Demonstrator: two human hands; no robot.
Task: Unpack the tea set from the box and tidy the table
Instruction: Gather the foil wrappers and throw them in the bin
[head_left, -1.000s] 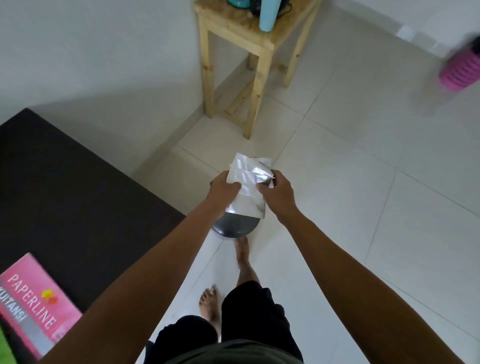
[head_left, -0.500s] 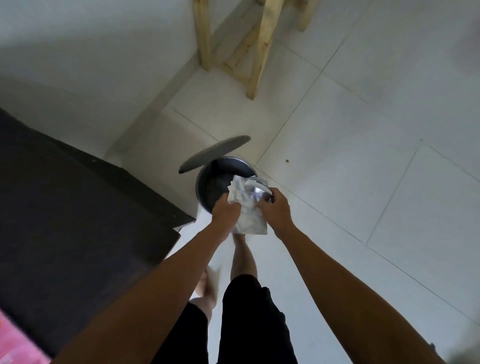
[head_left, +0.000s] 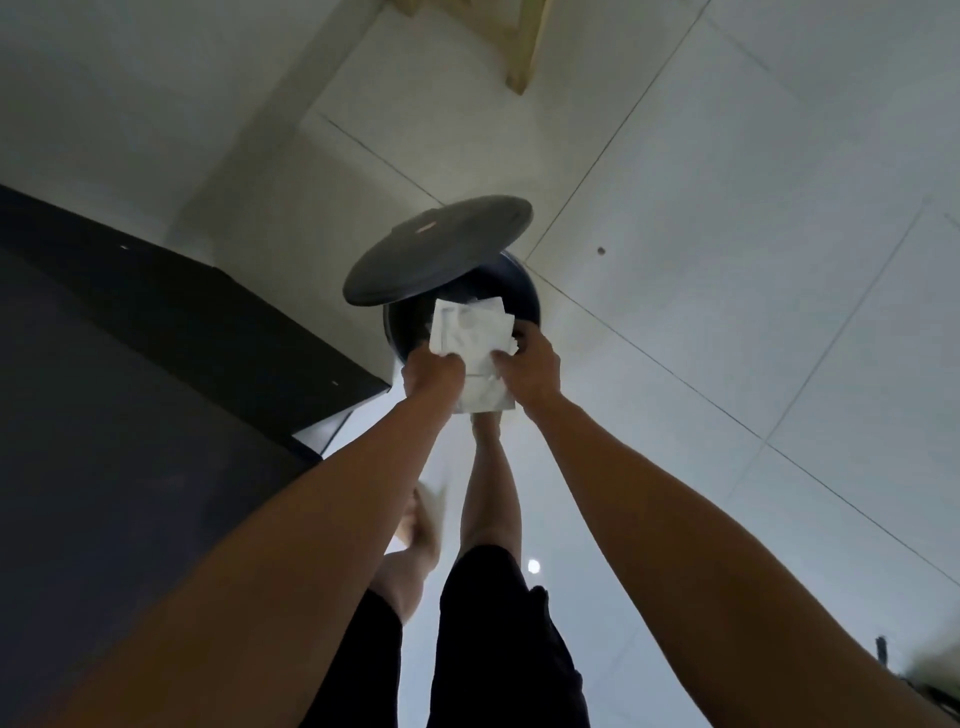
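Note:
Both hands hold a crumpled bundle of white and silvery packaging (head_left: 470, 335) over the mouth of a round dark pedal bin (head_left: 524, 299). My left hand (head_left: 431, 376) grips its left side and my right hand (head_left: 527, 369) grips its right side. The bin's dark lid (head_left: 439, 249) stands tilted up at the far left of the bin. The upper part of the packaging is over the bin's opening, while its lower edge hangs below my hands.
A black table (head_left: 130, 389) fills the left side, its corner close to the bin. My bare foot (head_left: 485, 431) is at the bin's base. A wooden stool leg (head_left: 522, 57) stands on the white tiled floor (head_left: 727, 260) beyond.
The bin lid has opened from shut to tilted up. My hands have carried the packaging down and forward over the bin's mouth, and my view has dropped closer to it.

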